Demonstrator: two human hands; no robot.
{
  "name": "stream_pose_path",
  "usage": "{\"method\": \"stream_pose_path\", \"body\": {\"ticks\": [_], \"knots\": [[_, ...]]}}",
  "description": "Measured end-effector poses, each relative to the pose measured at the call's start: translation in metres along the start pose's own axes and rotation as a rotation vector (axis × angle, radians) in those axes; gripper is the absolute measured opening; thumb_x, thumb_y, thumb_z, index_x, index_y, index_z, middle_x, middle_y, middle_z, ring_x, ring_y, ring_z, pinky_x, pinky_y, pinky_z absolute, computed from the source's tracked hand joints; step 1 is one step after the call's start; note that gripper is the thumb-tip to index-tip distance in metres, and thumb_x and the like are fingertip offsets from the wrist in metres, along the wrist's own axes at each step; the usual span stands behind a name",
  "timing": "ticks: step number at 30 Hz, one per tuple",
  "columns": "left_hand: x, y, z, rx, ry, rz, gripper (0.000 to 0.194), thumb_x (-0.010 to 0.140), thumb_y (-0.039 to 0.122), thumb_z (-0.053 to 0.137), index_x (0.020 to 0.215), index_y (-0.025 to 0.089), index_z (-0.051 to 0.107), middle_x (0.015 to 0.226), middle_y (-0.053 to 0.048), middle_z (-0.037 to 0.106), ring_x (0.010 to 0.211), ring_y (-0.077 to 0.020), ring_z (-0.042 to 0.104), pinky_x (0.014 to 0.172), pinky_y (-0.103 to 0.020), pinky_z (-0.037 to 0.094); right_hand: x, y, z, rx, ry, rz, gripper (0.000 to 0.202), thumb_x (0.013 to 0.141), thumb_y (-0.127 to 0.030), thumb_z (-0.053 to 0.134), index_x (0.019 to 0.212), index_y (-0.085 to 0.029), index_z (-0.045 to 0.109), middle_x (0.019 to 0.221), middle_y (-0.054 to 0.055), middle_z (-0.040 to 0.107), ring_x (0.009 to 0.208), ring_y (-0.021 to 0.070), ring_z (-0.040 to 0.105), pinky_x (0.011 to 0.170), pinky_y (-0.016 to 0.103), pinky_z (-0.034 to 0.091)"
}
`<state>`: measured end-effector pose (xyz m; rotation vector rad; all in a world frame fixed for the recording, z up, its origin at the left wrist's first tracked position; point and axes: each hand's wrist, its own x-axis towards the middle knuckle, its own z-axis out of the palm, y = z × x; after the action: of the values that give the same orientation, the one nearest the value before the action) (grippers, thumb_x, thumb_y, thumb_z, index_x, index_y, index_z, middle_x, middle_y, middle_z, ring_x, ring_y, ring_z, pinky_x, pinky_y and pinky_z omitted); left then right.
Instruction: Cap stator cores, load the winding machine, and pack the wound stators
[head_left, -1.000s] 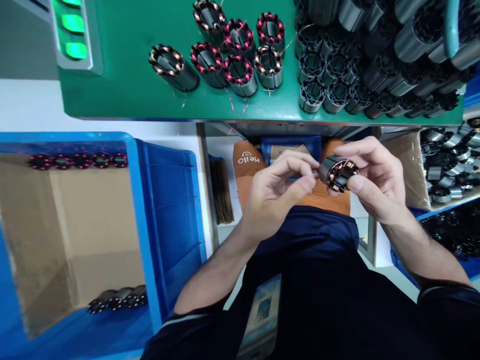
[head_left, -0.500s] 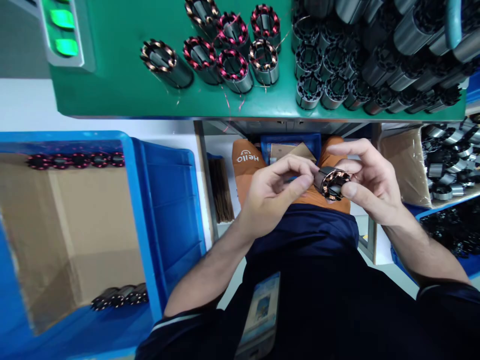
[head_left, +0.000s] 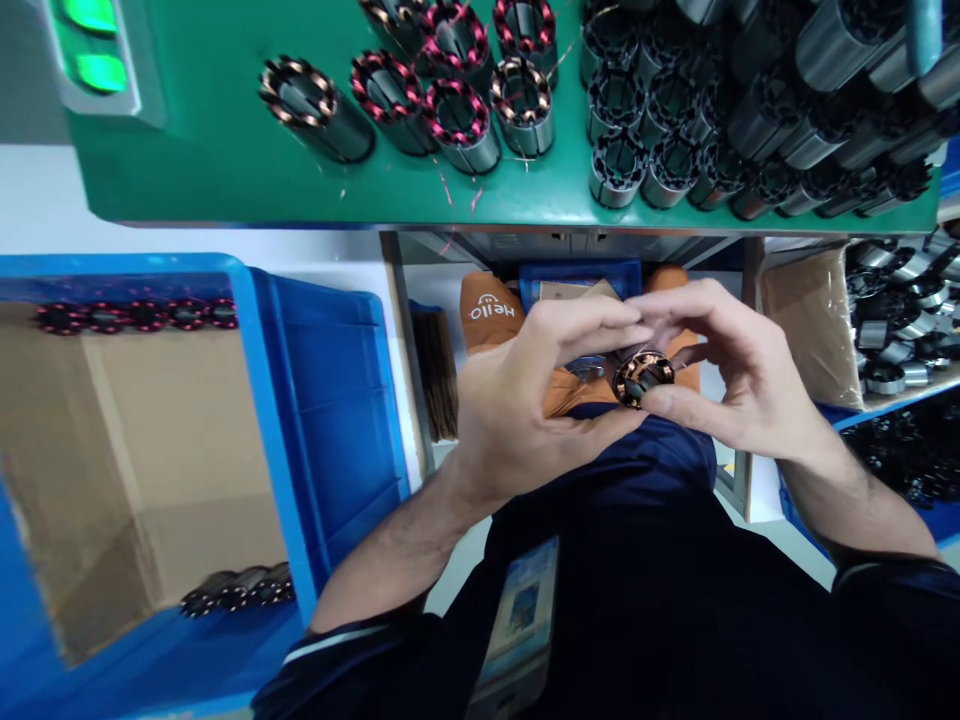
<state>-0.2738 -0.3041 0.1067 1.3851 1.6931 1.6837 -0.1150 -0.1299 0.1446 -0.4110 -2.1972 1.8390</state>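
Note:
Above my lap, a dark cylindrical core with copper windings (head_left: 643, 376) is between both hands, its wound end facing up toward the camera. My right hand (head_left: 731, 365) grips it, thumb on the near rim and fingers curved over the far side. My left hand (head_left: 536, 385) curves round its left side, fingertips at the far side and thumb near the lower rim. Part of the core's body is hidden behind the fingers. On the green table beyond stand cores with copper windings (head_left: 521, 108) and with red windings (head_left: 459, 115).
Bare metal cores (head_left: 619, 170) crowd the green table's (head_left: 225, 190) right half. A blue crate (head_left: 322, 400) lined with cardboard holds wound cores at left. At right, a box (head_left: 810, 325) holds metal rings above a bin of black parts (head_left: 907, 455). A badge (head_left: 521, 610) hangs at my chest.
My left hand has opened from its pinch and come round the core. The core has shifted slightly left in my right hand. The view has moved a little.

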Motion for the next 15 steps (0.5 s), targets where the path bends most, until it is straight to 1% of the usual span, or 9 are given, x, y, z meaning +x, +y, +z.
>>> {"method": "stream_pose_path", "body": {"ticks": [2, 4, 5, 7, 9, 10, 11, 13, 15], "knots": [[-0.001, -0.002, 0.001, 0.076, 0.028, 0.114, 0.065, 0.096, 0.043, 0.101, 0.154, 0.037, 0.071, 0.135, 0.0, 0.088, 0.11, -0.0259, 0.091, 0.1, -0.04, 0.077, 0.001, -0.001, -0.001, -0.055, 0.072, -0.072, 0.026, 0.095, -0.04, 0.102, 0.117, -0.032, 0.094, 0.106, 0.004, 0.084, 0.093, 0.0201, 0.079, 0.078, 0.033, 0.07], [0.002, -0.003, 0.003, 0.121, 0.073, 0.179, 0.054, 0.098, 0.036, 0.098, 0.147, 0.039, 0.077, 0.127, 0.003, 0.09, 0.106, -0.0238, 0.091, 0.101, -0.04, 0.076, 0.002, 0.0, -0.002, -0.045, 0.166, -0.101, 0.01, 0.098, -0.038, 0.099, 0.104, -0.032, 0.094, 0.095, 0.002, 0.084, 0.084, 0.0193, 0.077, 0.075, 0.034, 0.069], [0.005, -0.003, 0.004, 0.13, 0.109, 0.193, 0.046, 0.099, 0.034, 0.097, 0.142, 0.039, 0.08, 0.122, 0.004, 0.091, 0.102, -0.0226, 0.09, 0.099, -0.04, 0.076, 0.003, 0.002, -0.001, -0.024, 0.223, -0.092, 0.007, 0.099, -0.037, 0.098, 0.102, -0.032, 0.094, 0.091, 0.001, 0.083, 0.08, 0.0186, 0.076, 0.073, 0.034, 0.069], [0.011, -0.002, 0.004, 0.144, 0.194, 0.215, 0.034, 0.099, 0.033, 0.097, 0.13, 0.039, 0.084, 0.111, 0.005, 0.09, 0.093, -0.0203, 0.088, 0.094, -0.04, 0.075, 0.003, 0.006, 0.0, 0.055, 0.38, -0.066, 0.008, 0.1, -0.039, 0.098, 0.1, -0.033, 0.092, 0.085, -0.001, 0.081, 0.073, 0.017, 0.074, 0.071, 0.033, 0.068], [0.016, 0.0, 0.004, 0.174, 0.275, 0.254, 0.031, 0.096, 0.037, 0.101, 0.123, 0.036, 0.085, 0.103, 0.006, 0.089, 0.085, -0.0193, 0.084, 0.087, -0.04, 0.074, 0.003, 0.009, 0.003, 0.101, 0.518, -0.049, 0.015, 0.101, -0.047, 0.096, 0.098, -0.034, 0.089, 0.082, -0.003, 0.078, 0.07, 0.0166, 0.073, 0.073, 0.034, 0.07], [0.018, 0.001, 0.004, 0.199, 0.298, 0.255, 0.032, 0.095, 0.04, 0.102, 0.121, 0.034, 0.085, 0.102, 0.005, 0.089, 0.084, -0.0194, 0.083, 0.085, -0.04, 0.073, 0.002, 0.011, 0.006, 0.089, 0.549, -0.048, 0.019, 0.1, -0.051, 0.095, 0.1, -0.034, 0.088, 0.084, -0.002, 0.078, 0.072, 0.0172, 0.074, 0.076, 0.035, 0.072], [0.02, 0.001, 0.004, 0.222, 0.311, 0.236, 0.034, 0.094, 0.044, 0.103, 0.119, 0.033, 0.084, 0.102, 0.005, 0.089, 0.084, -0.0199, 0.082, 0.083, -0.041, 0.072, 0.001, 0.011, 0.008, 0.055, 0.545, -0.054, 0.024, 0.098, -0.055, 0.096, 0.103, -0.034, 0.087, 0.087, -0.002, 0.078, 0.076, 0.0181, 0.076, 0.079, 0.036, 0.073], [0.021, 0.003, 0.004, 0.235, 0.319, 0.179, 0.036, 0.093, 0.051, 0.104, 0.118, 0.034, 0.085, 0.105, 0.004, 0.089, 0.088, -0.0215, 0.083, 0.08, -0.042, 0.07, -0.004, 0.011, 0.015, -0.036, 0.446, -0.082, 0.032, 0.093, -0.057, 0.1, 0.112, -0.034, 0.088, 0.096, 0.001, 0.081, 0.086, 0.021, 0.079, 0.084, 0.04, 0.073], [0.018, 0.004, 0.004, 0.185, 0.315, 0.124, 0.035, 0.094, 0.056, 0.102, 0.117, 0.035, 0.085, 0.107, 0.003, 0.088, 0.091, -0.0231, 0.082, 0.082, -0.043, 0.069, -0.008, 0.009, 0.02, -0.08, 0.361, -0.109, 0.029, 0.094, -0.053, 0.1, 0.113, -0.034, 0.09, 0.099, 0.003, 0.082, 0.092, 0.0236, 0.078, 0.088, 0.044, 0.072]]}}
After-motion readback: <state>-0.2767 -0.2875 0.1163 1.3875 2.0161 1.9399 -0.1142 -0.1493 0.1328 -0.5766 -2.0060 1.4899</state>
